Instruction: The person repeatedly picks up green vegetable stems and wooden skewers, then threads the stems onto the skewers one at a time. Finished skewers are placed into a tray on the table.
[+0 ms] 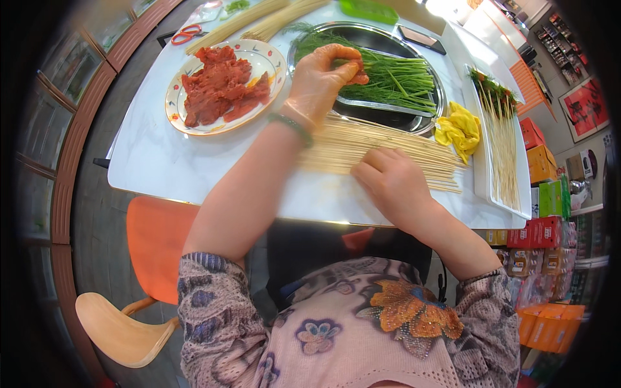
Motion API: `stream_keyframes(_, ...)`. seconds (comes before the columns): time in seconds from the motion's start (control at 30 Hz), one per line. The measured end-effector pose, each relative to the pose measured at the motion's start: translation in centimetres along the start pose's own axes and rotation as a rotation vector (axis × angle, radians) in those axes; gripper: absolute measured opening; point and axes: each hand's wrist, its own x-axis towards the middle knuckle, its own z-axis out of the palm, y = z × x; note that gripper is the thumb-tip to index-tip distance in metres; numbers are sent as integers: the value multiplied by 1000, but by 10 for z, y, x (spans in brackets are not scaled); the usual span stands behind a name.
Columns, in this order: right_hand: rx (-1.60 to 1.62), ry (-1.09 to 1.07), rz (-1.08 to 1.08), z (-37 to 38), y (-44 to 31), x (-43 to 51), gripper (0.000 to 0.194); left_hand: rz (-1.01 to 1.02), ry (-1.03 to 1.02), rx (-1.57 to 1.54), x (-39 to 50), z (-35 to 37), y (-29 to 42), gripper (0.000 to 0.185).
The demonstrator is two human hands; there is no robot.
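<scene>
My left hand [322, 77], in a clear plastic glove with a green bracelet at the wrist, is raised over the near side of an oval metal tray [440, 97]. Its fingertips pinch a small piece of red marinated meat [360, 77]. Long green herb stems with feathery leaves [402, 80] fill a smaller metal tray inside the oval one. Bare and curled, my right hand [390, 179] rests on a row of bamboo skewers [339, 145] on the table. Its fingertips are hidden, so whether it grips a skewer cannot be told. More red meat [213, 87] lies on a patterned plate [177, 109].
A yellow cloth [458, 131] lies beside a white tray [481, 165] of filled skewers [499, 131]. Behind the plate are red-handled scissors [186, 34] and bundles of bamboo skewers [279, 22]. A phone [421, 40] and a green container [369, 10] sit at the back. An orange chair [155, 242] stands left.
</scene>
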Motion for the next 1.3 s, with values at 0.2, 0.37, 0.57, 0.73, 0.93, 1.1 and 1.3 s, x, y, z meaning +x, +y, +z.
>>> stream_keyframes(0.2, -80, -54, 11, -4, -5, -1, 11, 54, 28, -13, 3, -3, 5, 20)
stream_keyframes(0.37, -176, -116, 31, -5, -6, 0, 9, 102, 61, -21, 8, -10, 6, 18)
stream_keyframes(0.57, -174, -90, 43, 0, -3, -3, 10, 121, 62, -46, 10, -11, 9, 17)
stream_keyframes(0.73, -129, -93, 73, -8, -6, -7, 11, 158, 93, -43, 13, -18, 9, 17)
stream_keyframes(0.93, 90, -146, 211, -39, -12, -25, 17, 171, 155, -11, 15, -21, 14, 19)
stream_keyframes(1.1, 372, 117, 167, -81, -9, -25, 26, 153, 140, 13, 17, -29, 8, 23)
stream_keyframes(1.3, 976, 743, 319, -110, 16, -25, 21, -10, 55, -15, 8, -14, -9, 25)
